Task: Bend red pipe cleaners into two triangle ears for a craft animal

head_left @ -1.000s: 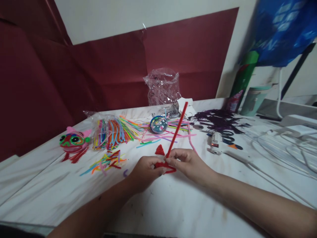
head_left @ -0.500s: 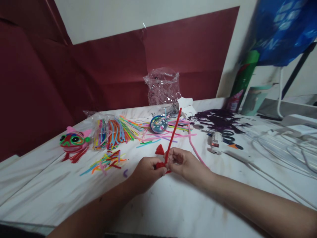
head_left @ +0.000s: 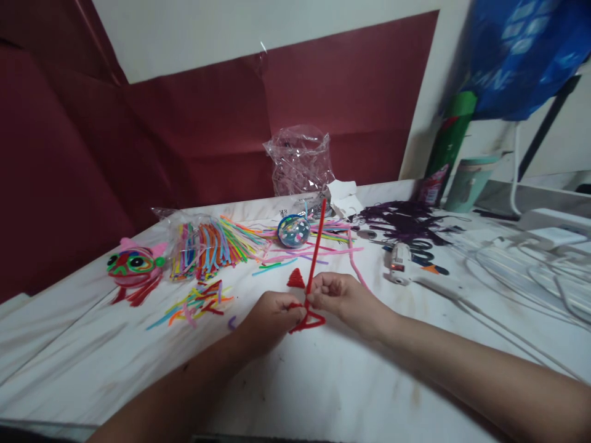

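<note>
A red pipe cleaner (head_left: pixel 316 252) stands nearly upright between my hands, its lower part bent into a small angular shape. My left hand (head_left: pixel 276 314) pinches the bent part from the left, fingers closed. Higher up, my right hand (head_left: pixel 339 296) grips the straight length between thumb and index finger. Just behind them on the table lies a red triangle of coiled pipe cleaner (head_left: pixel 296 278). Cut pipe cleaner pieces (head_left: pixel 196 304) in several colours are scattered to the left, and a small purple piece (head_left: pixel 232 322) sits near my left wrist.
Behind are a bundle of pipe cleaners (head_left: pixel 207 246) in plastic, a decorated ball (head_left: pixel 294 231) and a clear bag (head_left: pixel 300 161). A pink-and-green face figure (head_left: pixel 133 266) stands far left. To the right are a glue gun (head_left: pixel 401 264), scissors (head_left: pixel 422 251), cables (head_left: pixel 521 277) and a cup (head_left: pixel 470 184).
The pipe cleaner's upright end has swung slightly left and stands straighter. More of its bent lower part now shows below my fingers. The view has shifted slightly.
</note>
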Motion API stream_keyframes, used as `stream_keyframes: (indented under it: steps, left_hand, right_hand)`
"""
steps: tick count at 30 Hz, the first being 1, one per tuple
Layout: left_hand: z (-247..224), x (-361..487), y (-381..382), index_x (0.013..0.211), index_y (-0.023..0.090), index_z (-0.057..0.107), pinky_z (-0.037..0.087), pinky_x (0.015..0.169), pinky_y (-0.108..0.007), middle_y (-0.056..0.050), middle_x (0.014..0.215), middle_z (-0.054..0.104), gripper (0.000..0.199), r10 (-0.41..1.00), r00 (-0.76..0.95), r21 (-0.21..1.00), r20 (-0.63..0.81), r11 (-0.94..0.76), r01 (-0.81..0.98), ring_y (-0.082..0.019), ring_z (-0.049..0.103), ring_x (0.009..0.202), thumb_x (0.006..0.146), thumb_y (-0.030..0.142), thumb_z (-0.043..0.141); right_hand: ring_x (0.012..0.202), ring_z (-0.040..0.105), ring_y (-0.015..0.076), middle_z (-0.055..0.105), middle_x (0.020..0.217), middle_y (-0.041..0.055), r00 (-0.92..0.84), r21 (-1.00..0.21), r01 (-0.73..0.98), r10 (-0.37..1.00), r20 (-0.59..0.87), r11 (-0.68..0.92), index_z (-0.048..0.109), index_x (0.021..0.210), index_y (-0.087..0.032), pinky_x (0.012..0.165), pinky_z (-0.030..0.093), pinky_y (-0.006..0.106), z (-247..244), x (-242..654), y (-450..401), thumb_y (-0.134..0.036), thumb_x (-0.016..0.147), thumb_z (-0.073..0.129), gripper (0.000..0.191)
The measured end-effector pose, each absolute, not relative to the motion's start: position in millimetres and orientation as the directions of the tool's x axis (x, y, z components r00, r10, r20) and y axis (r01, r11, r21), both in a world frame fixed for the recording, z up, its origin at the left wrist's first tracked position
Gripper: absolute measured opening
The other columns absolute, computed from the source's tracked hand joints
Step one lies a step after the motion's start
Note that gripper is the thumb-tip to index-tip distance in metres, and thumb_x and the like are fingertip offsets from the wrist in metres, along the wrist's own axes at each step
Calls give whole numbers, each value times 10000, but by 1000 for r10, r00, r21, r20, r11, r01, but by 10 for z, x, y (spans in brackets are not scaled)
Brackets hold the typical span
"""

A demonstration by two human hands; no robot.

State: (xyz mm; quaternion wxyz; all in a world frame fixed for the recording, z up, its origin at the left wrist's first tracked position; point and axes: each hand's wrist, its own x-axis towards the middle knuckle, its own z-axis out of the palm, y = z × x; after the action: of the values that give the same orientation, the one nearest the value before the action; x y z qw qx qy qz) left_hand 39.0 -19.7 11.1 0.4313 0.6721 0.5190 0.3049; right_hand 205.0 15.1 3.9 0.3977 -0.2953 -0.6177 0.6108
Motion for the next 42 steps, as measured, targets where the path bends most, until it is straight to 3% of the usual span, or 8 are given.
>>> stream_keyframes:
  steps: [4, 9, 15, 21, 31, 36, 39, 42]
  left_hand:
    - [127, 408, -207, 513, 149, 496, 267, 484, -219, 42, 487, 409, 187, 972, 234, 862, 34, -147, 485, -94, 358, 497, 680, 230, 477]
    - [144, 432, -220, 485, 159, 468, 270, 497, -218, 47, 492, 369, 212, 969, 194, 814, 155, -237, 531, -99, 353, 516, 691, 209, 456]
    - [153, 451, -234, 471, 162, 465, 292, 519, -222, 45, 481, 390, 208, 969, 75, 823, 234, -239, 515, -108, 384, 530, 675, 200, 450]
    - [156, 425, -230, 467, 170, 430, 270, 490, -226, 50, 474, 367, 234, 979, 16, 902, 201, -191, 387, -100, 337, 502, 687, 241, 459]
    - [199, 426, -238, 471, 163, 412, 258, 485, -218, 57, 481, 343, 289, 984, 107, 964, 142, -162, 211, -81, 296, 500, 702, 295, 525]
    - [137, 386, -190, 470, 157, 430, 266, 483, -217, 65, 465, 347, 263, 990, 1, 977, 141, -140, 158, -76, 308, 484, 657, 267, 578]
    - [79, 358, -149, 540, 151, 487, 308, 519, -223, 54, 499, 406, 201, 988, -69, 990, 138, -138, 2, -87, 361, 506, 671, 272, 580]
    - [57, 370, -140, 598, 148, 544, 346, 576, -234, 42, 541, 458, 149, 985, -45, 980, 167, -171, -101, -100, 407, 548, 689, 260, 578]
  right_hand:
    - [522, 419, 79, 490, 571, -46, -488, -984, -96, 854, 179, 151, 524, 640, -155, 523, 331, 219, 62, 2048, 120, -309, 659, 633, 190]
    - [608, 508, 125, 553, 636, -6, -427, -895, 22, 814, 395, 446, 558, 703, -166, 581, 405, 249, 65, 2054, 46, -203, 755, 532, 69]
    - [762, 508, 172, 578, 772, 57, -485, -375, 157, 402, 776, 914, 576, 789, -185, 662, 431, 301, 65, 2079, -44, -117, 811, 483, 117]
    - [758, 476, 183, 552, 776, 63, -511, -90, 307, 244, 824, 948, 587, 788, -174, 647, 368, 324, 21, 2053, -66, -106, 812, 486, 124]
    - [784, 477, 181, 583, 807, 59, -531, -4, 307, 175, 829, 952, 615, 821, -181, 672, 346, 333, -20, 2076, -19, -103, 818, 485, 151]
    - [801, 494, 192, 581, 841, 74, -502, -141, 263, 260, 825, 955, 582, 854, -182, 684, 388, 340, 17, 2085, -60, -92, 799, 473, 152]
    - [754, 510, 177, 567, 774, 58, -387, -484, 209, 526, 757, 850, 553, 804, -185, 675, 417, 311, 46, 2069, -71, -168, 825, 454, 103]
    - [655, 510, 144, 565, 685, 22, -401, -829, 132, 794, 456, 543, 556, 709, -182, 623, 418, 262, 63, 2027, -61, -297, 846, 454, 207]
